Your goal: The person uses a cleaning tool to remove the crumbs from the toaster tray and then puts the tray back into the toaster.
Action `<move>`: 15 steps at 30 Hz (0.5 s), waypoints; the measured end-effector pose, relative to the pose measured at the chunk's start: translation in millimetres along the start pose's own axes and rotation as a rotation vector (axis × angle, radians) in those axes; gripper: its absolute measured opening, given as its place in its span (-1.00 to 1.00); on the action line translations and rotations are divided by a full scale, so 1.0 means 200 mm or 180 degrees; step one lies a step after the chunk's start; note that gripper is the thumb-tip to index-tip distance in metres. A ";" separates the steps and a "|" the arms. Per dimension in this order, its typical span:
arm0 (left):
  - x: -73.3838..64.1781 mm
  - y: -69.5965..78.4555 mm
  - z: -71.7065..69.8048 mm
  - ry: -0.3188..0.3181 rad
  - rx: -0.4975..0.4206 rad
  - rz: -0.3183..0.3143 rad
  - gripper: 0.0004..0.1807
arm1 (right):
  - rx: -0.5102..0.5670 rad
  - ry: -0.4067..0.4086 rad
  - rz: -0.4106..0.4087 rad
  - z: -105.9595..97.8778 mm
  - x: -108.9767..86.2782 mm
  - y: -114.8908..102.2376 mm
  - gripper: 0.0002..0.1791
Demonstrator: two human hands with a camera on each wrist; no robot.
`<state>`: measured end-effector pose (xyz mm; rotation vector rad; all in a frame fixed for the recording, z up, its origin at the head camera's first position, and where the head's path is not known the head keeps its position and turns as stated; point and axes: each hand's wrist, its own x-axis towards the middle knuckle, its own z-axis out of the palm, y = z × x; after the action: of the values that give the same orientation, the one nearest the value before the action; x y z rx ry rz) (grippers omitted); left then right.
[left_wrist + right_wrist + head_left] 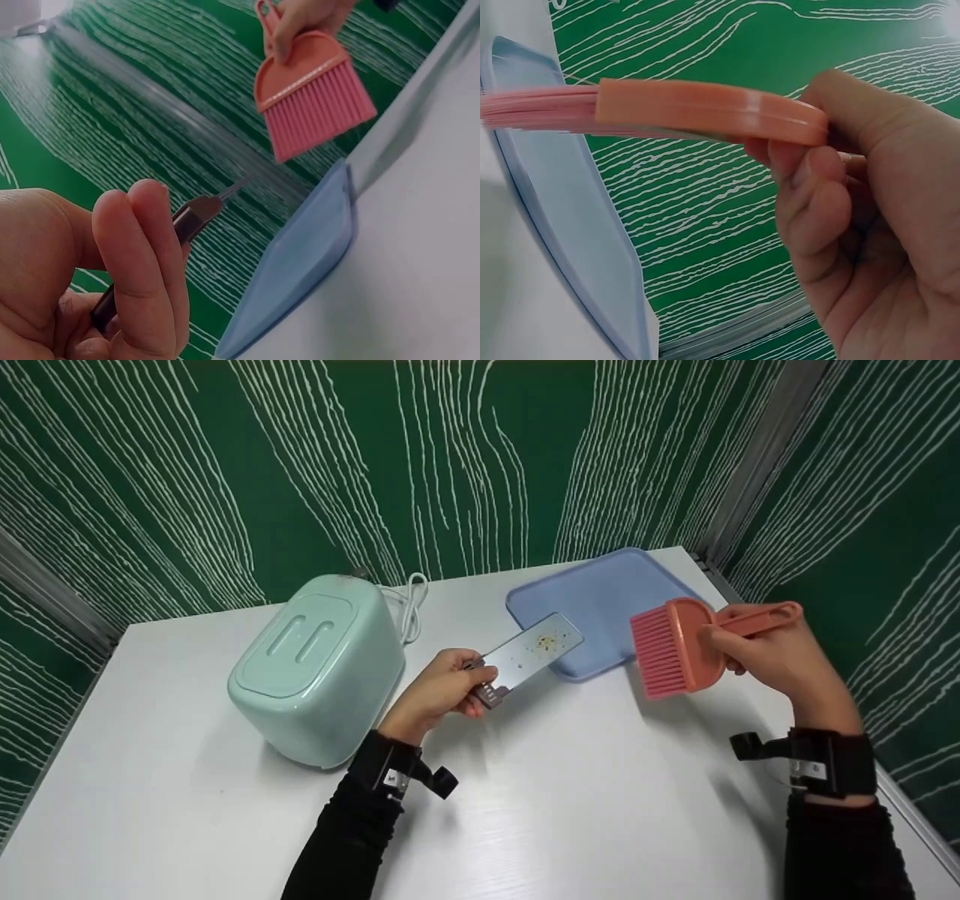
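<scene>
My left hand (442,686) grips the dark end of a flat metal crumb tray (526,658), thumb on top. Brown and yellow crumbs (548,643) lie near the tray's far end, which overlaps the blue tray (600,592) in the head view. To the right, my right hand (780,660) holds a small orange hand brush (697,645) where its handle meets the head. Its pink bristles (658,652) point left, apart from the crumb tray. In the left wrist view the crumb tray shows nearly edge-on, with its dark end (193,217) between the fingers.
A mint-green toaster (322,675) stands at the left, its lid on top and its white cord (411,607) lying behind it. Green walls with white streaks (450,457) rise behind and at the sides of the white table (525,810).
</scene>
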<state>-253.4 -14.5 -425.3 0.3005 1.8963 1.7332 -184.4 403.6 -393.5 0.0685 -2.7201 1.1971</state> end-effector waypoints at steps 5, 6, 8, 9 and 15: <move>0.05 0.01 0.05 -0.0080 -0.0029 0.0025 -0.88 | 0.0099 0.0202 0.0029 -0.01 0.00 0.00 -0.77; 0.05 0.02 0.05 -0.0089 -0.0028 0.0021 -0.88 | 0.0123 0.0239 0.0045 -0.01 0.00 -0.01 -0.78; 0.07 0.03 0.07 -0.0098 -0.0021 0.0017 -0.89 | 0.0147 0.0301 0.0070 -0.02 0.00 -0.01 -0.78; 0.08 0.03 0.08 -0.0095 -0.0022 0.0009 -0.89 | 0.0162 0.0339 0.0103 -0.02 0.00 -0.02 -0.79; 0.14 0.06 0.13 -0.0066 -0.0070 -0.0033 -0.92 | 0.0267 0.0615 0.0299 -0.01 0.00 -0.05 -0.76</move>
<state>-265.4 23.3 -421.9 0.2987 1.8598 1.7365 -182.2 397.5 -385.1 -0.1581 -2.5308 1.2712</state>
